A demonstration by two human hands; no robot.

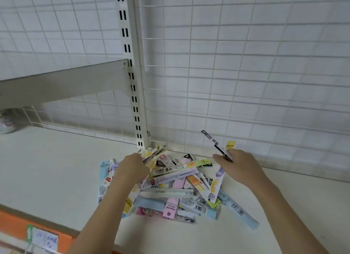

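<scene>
- The left hand (130,168) sat at the back left of the pile of packets (170,193). Its grip was curled round a small bunch of packets (153,153) that fanned out toward the upright post (132,74).
- The right hand (238,166) hovered above the pile's back right corner. Its grip pinched 1 slim black packet (216,143) between the fingers, while the forefinger stretched out straight to the left.
- The black packet stood tilted, with its upper end leaning up and left in front of the wire grid (246,64).
- A yellow-topped packet (230,145) rose just behind the same fingers. Whether the grip held it too could not be told.
- The pile lay on the pale shelf (56,168), close to the back edge and just right of the post's foot. It was a loose heap of long thin packets in blue, pink, yellow and white, crossing one another at many angles.
- An upper shelf (66,83) jutted from the post on the left, and a blurred white container (6,121) stood under it at the far left.
- An orange edge strip (15,227) ran along the shelf front, with a handwritten label (45,238) stuck on it.
</scene>
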